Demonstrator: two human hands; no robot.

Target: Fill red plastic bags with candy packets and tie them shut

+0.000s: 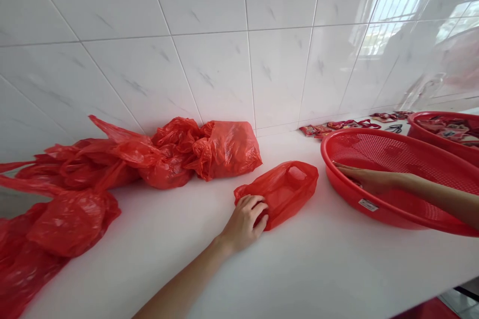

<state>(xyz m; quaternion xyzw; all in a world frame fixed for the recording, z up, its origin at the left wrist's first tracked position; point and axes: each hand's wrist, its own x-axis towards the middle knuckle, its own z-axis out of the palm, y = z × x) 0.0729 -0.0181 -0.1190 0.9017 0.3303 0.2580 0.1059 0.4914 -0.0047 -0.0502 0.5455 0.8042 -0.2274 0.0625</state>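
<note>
My left hand (pixel 245 222) rests on the near end of a small red plastic bag (pixel 284 189) lying flat on the white counter, its fingers curled and pinching the plastic. My right hand (pixel 364 178) lies inside a large red mesh basket (pixel 377 209), with flat fingers stretched toward the basket's left rim and nothing in them.
A heap of crumpled red plastic bags (pixel 112 169) runs along the tiled wall and spills to the left. A second red basket (pixel 445 132) with small packets stands at the far right. Small red packets (pixel 337 127) line the wall base. The white counter (pixel 299 269) ends at the lower right.
</note>
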